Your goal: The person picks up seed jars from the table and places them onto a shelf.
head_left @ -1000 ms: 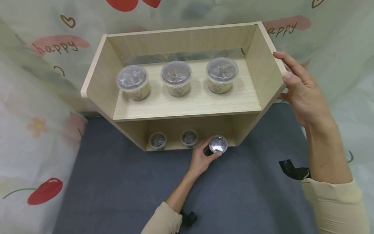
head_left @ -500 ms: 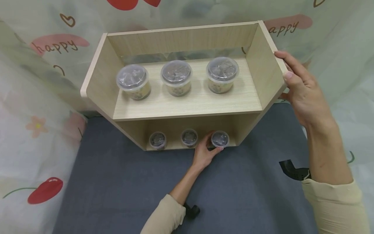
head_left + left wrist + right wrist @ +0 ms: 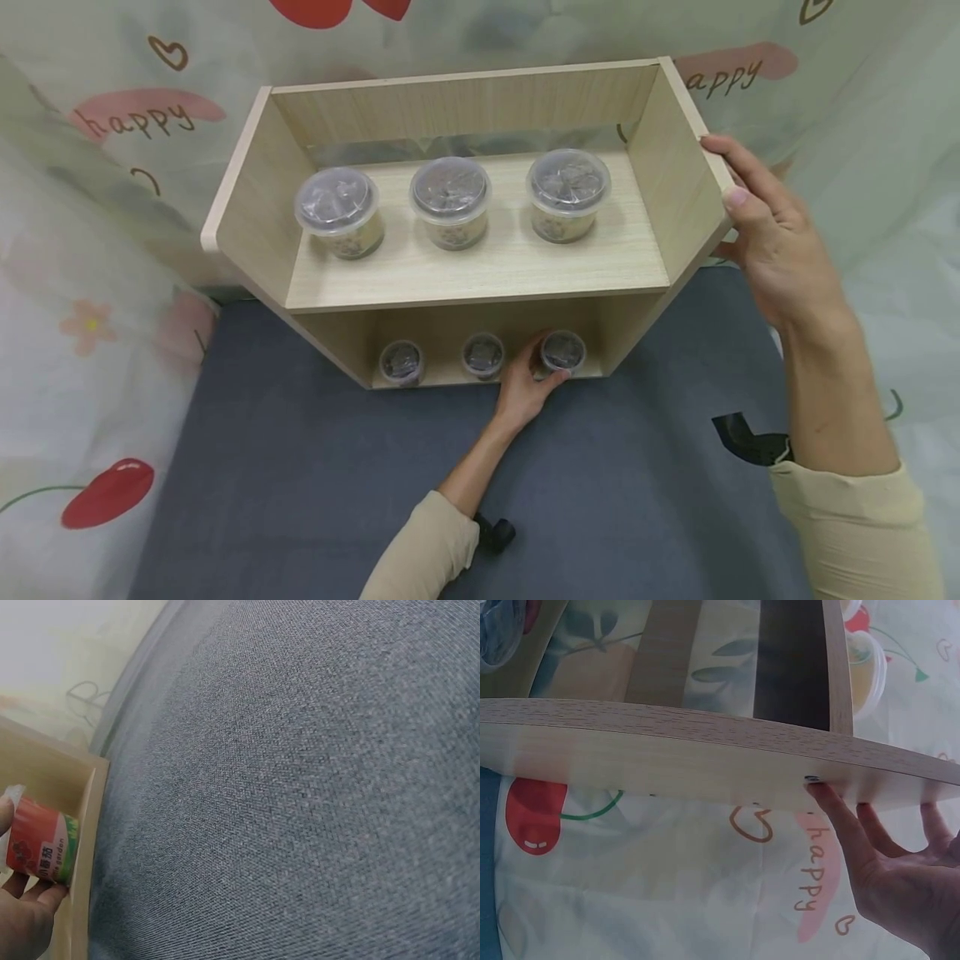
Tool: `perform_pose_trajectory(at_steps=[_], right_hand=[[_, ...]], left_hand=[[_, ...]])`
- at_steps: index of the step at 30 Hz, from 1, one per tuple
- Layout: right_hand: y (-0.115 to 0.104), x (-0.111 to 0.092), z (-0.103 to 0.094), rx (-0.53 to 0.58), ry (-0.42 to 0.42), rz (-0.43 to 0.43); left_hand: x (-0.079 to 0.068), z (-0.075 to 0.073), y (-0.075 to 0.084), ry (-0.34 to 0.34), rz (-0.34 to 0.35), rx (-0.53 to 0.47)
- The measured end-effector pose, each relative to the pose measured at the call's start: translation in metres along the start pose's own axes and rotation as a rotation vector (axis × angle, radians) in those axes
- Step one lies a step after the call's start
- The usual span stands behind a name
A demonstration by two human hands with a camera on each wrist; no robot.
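In the head view my left hand [image 3: 519,390] holds a small lidded plastic cup [image 3: 563,348], thumb in front and fingers round its left side, at the right end of the lower shelf. Seen from the left wrist, this cup [image 3: 45,841] carries a red and green label and stands close by the wooden side wall. My right hand [image 3: 783,258] grips the right side panel of the light wooden shelf unit [image 3: 480,293], its thumb on the front edge. From the right wrist, fingertips [image 3: 821,793] press against the panel's outer face.
Two similar cups, a left one [image 3: 402,363] and a middle one [image 3: 483,356], stand on the lower shelf. Three larger lidded tubs [image 3: 450,204] line the upper shelf. Blue-grey cloth [image 3: 322,483] lies in front; a printed curtain [image 3: 90,250] hangs behind and beside.
My left hand has moved the cup back onto the lower shelf, in line with the other two. The cup, earlier tilted and shiny on top, now stands upright. My right hand stays put.
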State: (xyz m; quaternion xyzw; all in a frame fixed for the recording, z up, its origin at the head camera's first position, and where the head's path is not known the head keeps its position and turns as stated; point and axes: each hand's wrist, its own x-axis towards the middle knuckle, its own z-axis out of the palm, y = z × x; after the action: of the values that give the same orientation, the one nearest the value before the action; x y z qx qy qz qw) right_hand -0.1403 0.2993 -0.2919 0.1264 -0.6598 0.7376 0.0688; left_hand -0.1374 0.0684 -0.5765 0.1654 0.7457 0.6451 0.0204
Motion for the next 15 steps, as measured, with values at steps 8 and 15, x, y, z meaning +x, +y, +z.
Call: perform_pose_trajectory(at_steps=[8, 15], right_hand=[[0.0001, -0.0015, 0.0006, -0.001, 0.008, -0.007], [0.0005, -0.0011, 0.0014, -0.015, 0.005, -0.008]], left_hand=[[-0.0006, 0.0012, -0.0012, 0.001, -0.010, 0.025], [-0.0013, 0.0010, 0.0010, 0.008, -0.028, 0.107]])
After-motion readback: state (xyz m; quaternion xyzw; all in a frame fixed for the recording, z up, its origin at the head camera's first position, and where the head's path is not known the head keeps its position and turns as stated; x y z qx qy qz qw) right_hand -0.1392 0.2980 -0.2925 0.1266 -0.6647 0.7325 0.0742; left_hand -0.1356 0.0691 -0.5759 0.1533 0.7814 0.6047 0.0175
